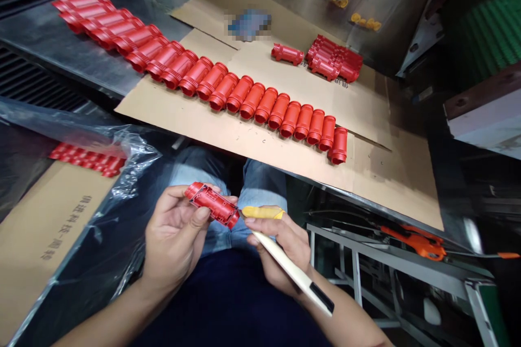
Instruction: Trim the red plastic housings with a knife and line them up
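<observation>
My left hand [175, 233] grips a red plastic tube housing [214, 204] between thumb and fingers, over my lap. The housing's hollow side, with ribs and slots, faces up. In my right hand [285, 244] is a slim cream-handled knife [280, 257] with a black butt end. Its tip is close to the housing's right end; the blade is mostly hidden, and I cannot tell whether it touches. A yellow finger cover [262, 212] wraps one finger of my right hand. Ahead, a long row of similar red housings [266, 104] lies along the table edge.
Flat cardboard [252, 143] covers much of the metal table. More red housings [336, 57] are grouped at the back right, near small yellow pieces [365, 22]. At left, a plastic-lined carton [61, 217] holds red parts. An orange-handled tool [419, 244] sits right, by a metal frame [391, 260].
</observation>
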Tool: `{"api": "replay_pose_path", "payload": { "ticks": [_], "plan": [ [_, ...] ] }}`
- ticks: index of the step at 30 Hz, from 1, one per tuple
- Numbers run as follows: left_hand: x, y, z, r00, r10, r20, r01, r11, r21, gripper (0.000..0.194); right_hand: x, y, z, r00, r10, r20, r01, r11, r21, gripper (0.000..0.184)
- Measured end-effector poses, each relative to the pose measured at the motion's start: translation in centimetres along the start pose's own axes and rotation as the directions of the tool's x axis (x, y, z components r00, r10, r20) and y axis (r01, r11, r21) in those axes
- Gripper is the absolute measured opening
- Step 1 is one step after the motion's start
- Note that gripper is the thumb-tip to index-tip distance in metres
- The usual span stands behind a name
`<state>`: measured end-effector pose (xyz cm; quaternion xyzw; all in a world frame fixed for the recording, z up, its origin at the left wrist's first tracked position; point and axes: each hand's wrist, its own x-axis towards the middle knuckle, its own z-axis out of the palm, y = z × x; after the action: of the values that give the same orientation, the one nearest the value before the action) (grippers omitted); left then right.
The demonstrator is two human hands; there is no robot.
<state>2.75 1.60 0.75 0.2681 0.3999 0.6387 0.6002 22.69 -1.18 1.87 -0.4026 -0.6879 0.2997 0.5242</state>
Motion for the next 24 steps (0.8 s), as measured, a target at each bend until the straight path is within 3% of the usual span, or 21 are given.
{"api": "replay_pose_path", "payload": {
  "ticks": [4, 10, 12, 14, 16, 19, 22, 24],
  "plan": [
    [-0.1, 0.1, 0.0, 1.000, -0.010, -0.012, 0.010, 1.000, -0.008, 0.024, -0.2, -0.1, 0.0, 1.000, 0.030, -0.002, -0.030, 0.999, 0.025, 0.026],
    [-0.7, -0.3, 0.0, 0.995, 0.095, -0.029, -0.094, 0.994, 0.054, 0.026, -0.2, 0.1, -0.1, 0.979, 0.200, 0.031, -0.202, 0.976, 0.078, 0.014],
    [-0.7, -0.2, 0.0, 0.995, 0.092, -0.026, -0.090, 0.994, 0.068, 0.026, 0.1, 0.4, -0.3, 0.993, 0.106, 0.051, -0.109, 0.993, 0.043, 0.013],
    [-0.5, -0.1, 0.0, 0.998, 0.048, -0.030, -0.046, 0.997, 0.067, 0.026, 0.6, 0.7, -0.8, 0.992, -0.076, 0.102, 0.082, 0.995, -0.057, 0.018],
    [-0.1, 0.1, 0.1, 0.999, -0.034, -0.036, 0.036, 0.998, 0.060, 0.028, 1.1, 0.9, -1.5, 0.953, -0.213, 0.215, 0.253, 0.951, -0.179, 0.026],
    [0.4, 0.2, 0.1, 0.981, -0.190, -0.035, 0.192, 0.980, 0.058, 0.029, 1.7, 1.1, -2.4, 0.895, -0.278, 0.349, 0.382, 0.881, -0.280, 0.025],
    [0.4, -0.1, -0.2, 0.975, -0.220, -0.012, 0.221, 0.970, 0.100, 0.028, 1.5, 1.4, -2.1, 0.916, -0.267, 0.300, 0.347, 0.903, -0.252, 0.020],
    [0.2, -0.4, -0.6, 0.987, -0.162, 0.022, 0.157, 0.976, 0.148, 0.029, 1.0, 1.5, -1.2, 0.974, -0.139, 0.178, 0.162, 0.980, -0.119, 0.015]
  ]
}}
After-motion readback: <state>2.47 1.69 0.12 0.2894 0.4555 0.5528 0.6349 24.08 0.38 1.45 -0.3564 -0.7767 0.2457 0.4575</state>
